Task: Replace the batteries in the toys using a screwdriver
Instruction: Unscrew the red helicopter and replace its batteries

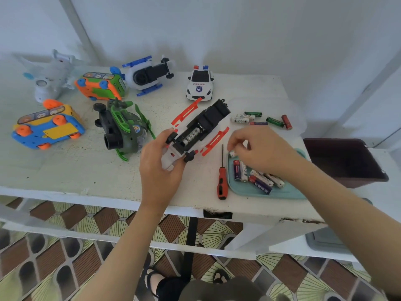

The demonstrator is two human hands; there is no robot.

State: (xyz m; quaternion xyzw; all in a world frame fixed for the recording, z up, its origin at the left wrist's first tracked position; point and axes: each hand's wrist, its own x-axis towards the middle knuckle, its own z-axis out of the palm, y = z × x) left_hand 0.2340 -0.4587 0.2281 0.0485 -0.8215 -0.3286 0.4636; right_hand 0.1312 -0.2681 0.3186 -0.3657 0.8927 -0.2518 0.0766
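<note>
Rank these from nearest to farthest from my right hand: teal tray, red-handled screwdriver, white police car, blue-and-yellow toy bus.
1. Teal tray, beneath the right hand.
2. Red-handled screwdriver, just left.
3. White police car, at the back.
4. Blue-and-yellow toy bus, far left.

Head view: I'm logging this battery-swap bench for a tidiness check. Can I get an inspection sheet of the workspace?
Surface: white table, front edge chipped.
Job's things: upturned red-and-white toy helicopter, battery bay open with cells inside; screwdriver lying beside teal tray of batteries.
Clutter: loose batteries behind the tray; police car; green helicopter.
Hands: left hand grips the helicopter; right hand has fingers curled over the tray, grip unclear.
Cables: nothing seen.
Surroundings: dark bin at right; patterned floor tiles.
</note>
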